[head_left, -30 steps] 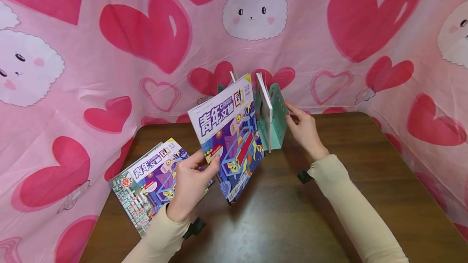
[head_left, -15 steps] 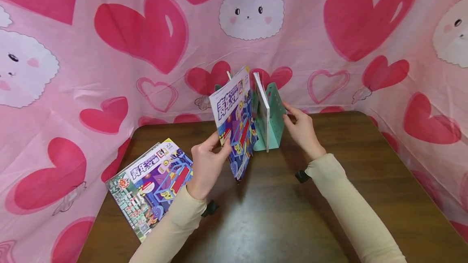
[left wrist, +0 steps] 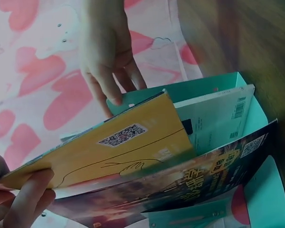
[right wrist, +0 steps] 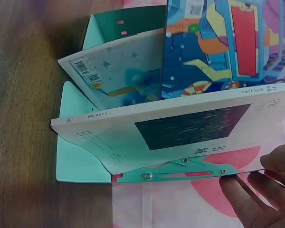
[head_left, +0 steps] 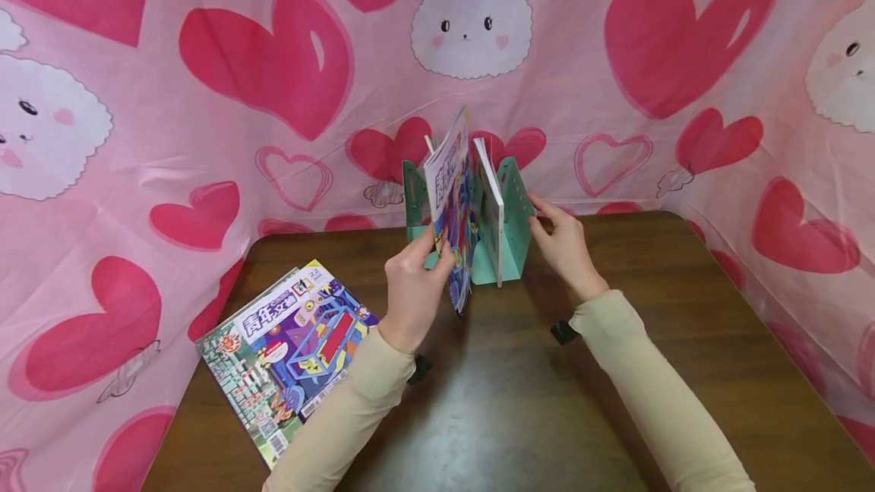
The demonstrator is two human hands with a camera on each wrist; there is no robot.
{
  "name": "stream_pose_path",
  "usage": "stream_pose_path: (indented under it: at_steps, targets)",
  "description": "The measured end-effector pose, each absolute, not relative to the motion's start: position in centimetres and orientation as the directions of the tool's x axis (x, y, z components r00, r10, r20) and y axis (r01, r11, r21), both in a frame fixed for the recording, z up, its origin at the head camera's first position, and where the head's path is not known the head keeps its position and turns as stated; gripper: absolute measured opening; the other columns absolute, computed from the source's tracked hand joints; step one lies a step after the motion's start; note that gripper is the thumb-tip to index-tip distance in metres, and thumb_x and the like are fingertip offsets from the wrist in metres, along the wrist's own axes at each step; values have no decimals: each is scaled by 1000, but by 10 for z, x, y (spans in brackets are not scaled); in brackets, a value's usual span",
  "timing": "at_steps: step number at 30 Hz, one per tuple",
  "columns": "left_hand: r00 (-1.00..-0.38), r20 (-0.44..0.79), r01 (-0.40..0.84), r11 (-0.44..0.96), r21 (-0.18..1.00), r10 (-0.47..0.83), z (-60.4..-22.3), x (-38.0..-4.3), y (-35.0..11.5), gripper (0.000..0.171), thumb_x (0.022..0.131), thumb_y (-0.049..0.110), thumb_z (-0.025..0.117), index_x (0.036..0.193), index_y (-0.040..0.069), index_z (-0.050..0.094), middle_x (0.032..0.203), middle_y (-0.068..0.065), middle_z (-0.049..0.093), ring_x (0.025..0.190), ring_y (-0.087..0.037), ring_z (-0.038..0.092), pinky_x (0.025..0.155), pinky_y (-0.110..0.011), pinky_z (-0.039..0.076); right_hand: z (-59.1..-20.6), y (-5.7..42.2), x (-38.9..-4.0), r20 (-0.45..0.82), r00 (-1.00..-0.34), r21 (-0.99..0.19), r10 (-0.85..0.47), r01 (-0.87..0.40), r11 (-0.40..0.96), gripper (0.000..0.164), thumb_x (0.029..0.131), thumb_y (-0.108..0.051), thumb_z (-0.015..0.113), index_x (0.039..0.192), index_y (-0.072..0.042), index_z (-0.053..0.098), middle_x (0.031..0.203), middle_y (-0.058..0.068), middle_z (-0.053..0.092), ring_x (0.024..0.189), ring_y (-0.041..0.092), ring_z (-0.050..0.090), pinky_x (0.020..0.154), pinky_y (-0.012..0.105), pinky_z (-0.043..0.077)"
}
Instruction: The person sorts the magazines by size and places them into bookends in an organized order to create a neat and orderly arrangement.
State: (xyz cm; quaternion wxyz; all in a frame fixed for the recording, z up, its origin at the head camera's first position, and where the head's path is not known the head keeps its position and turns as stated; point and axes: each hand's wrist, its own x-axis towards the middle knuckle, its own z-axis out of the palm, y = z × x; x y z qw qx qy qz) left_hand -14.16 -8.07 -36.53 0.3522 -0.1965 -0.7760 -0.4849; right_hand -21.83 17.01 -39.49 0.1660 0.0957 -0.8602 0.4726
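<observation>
In the head view my left hand (head_left: pixel 415 287) grips a magazine (head_left: pixel 451 211) with a purple illustrated cover by its near edge. The magazine stands nearly edge-on in the middle of a green metal book rack (head_left: pixel 517 211). Its yellow back with a QR code shows in the left wrist view. My right hand (head_left: pixel 566 249) pinches the outer edge of the rack's right panel between thumb and fingers. A white-covered magazine (right wrist: pixel 194 128) leans inside the rack by that panel. On the held magazine's other side, a dark-covered magazine (left wrist: pixel 180 190) stands in the rack.
Two overlapping magazines lie at the left of the brown table (head_left: pixel 506 408), a purple one (head_left: pixel 321 348) over a greenish one (head_left: pixel 239 378). A pink cloth (head_left: pixel 574 97) with hearts and rabbits hangs behind and at both sides.
My left hand has moved right and away from me, bringing the magazine to the rack and turning it from cover-facing to nearly edge-on. My right hand has stayed at the rack's right panel.
</observation>
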Motion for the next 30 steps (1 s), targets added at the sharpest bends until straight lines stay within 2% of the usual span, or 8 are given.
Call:
stream_pose_path:
  at_steps: [3,8,21,30]
  targets:
    - [-644,765,663,487,569,-17,-366,-146,-75,40,93,-4,70,133,-2,69,114,-17,77,92,-25,77,78,-38,63,-395,170,-219,381,-925,-779,-5,-323,538,45,103,-5,61,148,-4,57,146,21,59,117,37,66,96,52,56]
    - [-593,805,674,548,496,1,-370,-154,-68,48,91,-6,71,138,-4,64,107,-18,78,82,-24,75,68,-37,63,-396,170,-220,382,-924,-779,0,-322,537,45,103,-4,60,148,-4,58,147,21,59,119,37,66,99,52,54]
    - [-533,846,677,603,421,7,-378,-162,-50,49,88,-8,74,136,-3,66,96,-18,77,83,-25,75,73,-40,63,-397,170,-220,380,-925,-786,5,-320,528,45,103,-5,61,147,-3,58,145,21,60,117,38,66,97,53,55]
    - [-529,849,632,674,382,14,-387,-174,-37,51,92,-1,74,141,-2,62,104,-16,78,89,-25,76,75,-37,63,-397,171,-220,376,-927,-793,-3,-323,517,46,103,-6,61,149,-4,57,146,21,59,115,37,68,95,51,56]
